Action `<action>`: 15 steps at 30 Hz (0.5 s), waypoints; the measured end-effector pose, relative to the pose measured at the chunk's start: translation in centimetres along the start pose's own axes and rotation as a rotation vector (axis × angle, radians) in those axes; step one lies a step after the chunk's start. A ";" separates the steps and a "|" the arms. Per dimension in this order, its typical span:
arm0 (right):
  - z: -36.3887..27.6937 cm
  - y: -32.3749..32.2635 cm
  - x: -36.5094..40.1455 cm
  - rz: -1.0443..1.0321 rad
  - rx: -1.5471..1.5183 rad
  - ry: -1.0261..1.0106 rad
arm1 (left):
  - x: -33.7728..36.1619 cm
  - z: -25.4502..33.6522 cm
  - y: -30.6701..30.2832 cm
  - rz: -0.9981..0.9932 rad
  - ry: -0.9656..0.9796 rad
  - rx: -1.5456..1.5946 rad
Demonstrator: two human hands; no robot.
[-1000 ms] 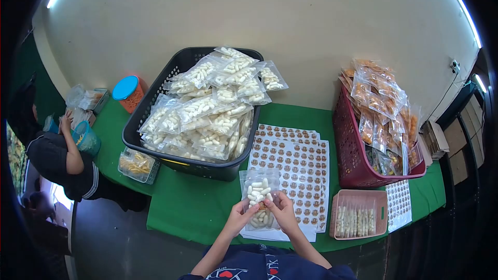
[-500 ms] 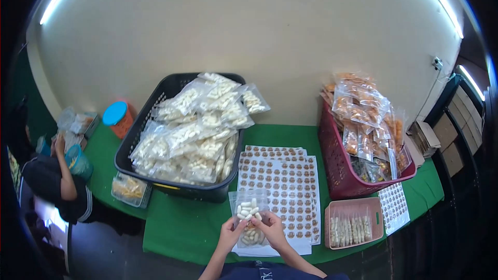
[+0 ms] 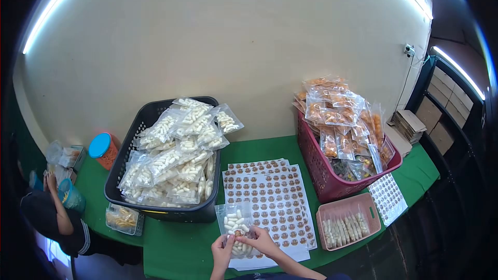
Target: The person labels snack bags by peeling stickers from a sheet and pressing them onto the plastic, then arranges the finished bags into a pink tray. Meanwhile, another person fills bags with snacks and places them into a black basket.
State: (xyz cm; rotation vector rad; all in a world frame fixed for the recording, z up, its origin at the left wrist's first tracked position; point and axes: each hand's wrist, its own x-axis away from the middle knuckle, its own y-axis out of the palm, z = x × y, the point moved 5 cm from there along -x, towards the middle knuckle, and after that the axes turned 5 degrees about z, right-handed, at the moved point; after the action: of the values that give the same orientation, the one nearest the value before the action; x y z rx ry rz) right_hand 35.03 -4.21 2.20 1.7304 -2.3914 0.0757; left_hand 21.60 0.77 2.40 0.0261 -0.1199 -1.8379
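Observation:
A clear bag of white pieces (image 3: 236, 219) lies over the near left part of the sticker sheets (image 3: 270, 197), close to the table's front edge. My left hand (image 3: 222, 254) grips the bag's left side, thumb on its front. From the right, my right hand (image 3: 263, 242) has its fingers closed at a round brown sticker (image 3: 239, 233) on the bag's middle. Several rows of the same round stickers cover the white sheets.
A black basket (image 3: 161, 210) heaped with bagged white pieces stands left; a maroon basket (image 3: 337, 189) of orange-filled bags stands right. Nearby are a pink tray (image 3: 332, 206) of small bags, an orange jar (image 3: 105, 156) and a plastic box (image 3: 123, 219). A co-worker (image 3: 52, 223) is at far left.
The view has shifted, so the baskets and table appear further left and lower. The brown sticker now shows flatter on the bag's front between my hands.

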 end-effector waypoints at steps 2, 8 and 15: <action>1.0 -0.1 -0.5 -0.013 0.021 0.008 | -0.1 0.5 -0.3 0.028 0.051 -0.070; -1.2 0.8 0.4 -0.085 -0.185 -0.026 | 0.0 1.0 -0.4 0.071 0.099 -0.036; -0.8 -0.1 1.2 0.081 -0.055 0.040 | -0.3 -1.1 -0.1 -0.196 -0.081 -0.092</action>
State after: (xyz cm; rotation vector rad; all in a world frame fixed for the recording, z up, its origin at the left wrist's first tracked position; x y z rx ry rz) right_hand 34.90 -5.24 3.24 1.5936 -2.4113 0.0548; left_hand 21.64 1.05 1.28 -0.1043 -0.0921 -2.0388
